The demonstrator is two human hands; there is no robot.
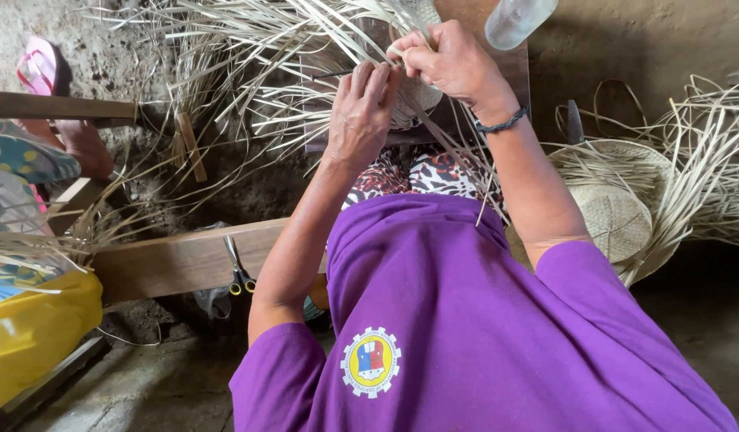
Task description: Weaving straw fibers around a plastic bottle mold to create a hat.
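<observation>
Weaving (413, 100) of pale straw is sitting on a dark wooden block (473, 56) at the top middle of the view, just past the person's knees, with loose strips (249, 72) fanning out from it to the left and downward. Both hands are working on it. The left hand (360, 116) is lying palm-down against the near side of the woven piece, fingers curled and pressing onto the straw, not spread. The right hand (449, 60) is sitting on top of the piece, its fingers bunched together and pinching a thin strip between thumb and fingertips; a dark bracelet (501, 124) is circling that wrist. The two hands are almost touching each other at the fingertips.

A clear plastic bottle (520, 18) is showing just above the right hand at the frame's top edge. To the right, a finished straw hat (617, 204) is lying on the ground among more loose straw (705, 160). On the left, a wooden plank (177, 260) is running across the floor, and scissors (240, 272) with yellow handles are resting against it. A yellow bag (33, 336) is lying at the lower left, and a pink sandal (40, 66) is sitting at the upper left. The person is wearing a purple shirt (481, 336).
</observation>
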